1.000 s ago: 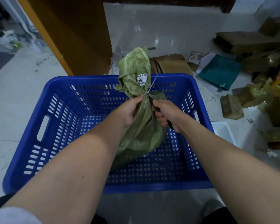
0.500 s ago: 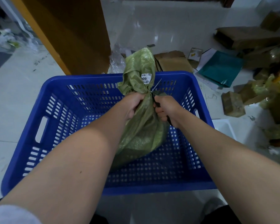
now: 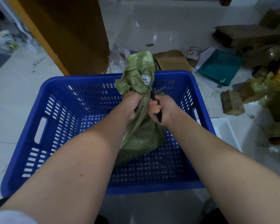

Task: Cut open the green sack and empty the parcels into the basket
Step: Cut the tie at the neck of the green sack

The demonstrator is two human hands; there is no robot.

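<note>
Green sack (image 3: 141,131) stood upright inside the blue basket (image 3: 55,110), its lower bulk resting on the perforated basket floor near the middle. Woven, slightly glossy olive-green fabric, creased; the neck was gathered tight and the loose top flared above it, rising past the far rim. A small white label (image 3: 146,78) with printed digits sat on the flared top — only "40" legible.

Left hand (image 3: 130,105) was closed in a fist around the gathered neck from the left. Right hand (image 3: 164,109) was closed around a dark-handled cutter (image 3: 158,116), handle end protruding below the fist, tip pointed up at the neck just beside the left hand; blade blurred, contact with the fabric could not be told.

Against the frame half a second before: both hands in the same grips at the neck, the sack's top leaning slightly more to the right, the pale tie end at the neck less distinct. Brown parcels (image 3: 232,104) and a teal mailer (image 3: 220,67) lay on the floor (image 3: 14,97) right of the basket — unchanged.
</note>
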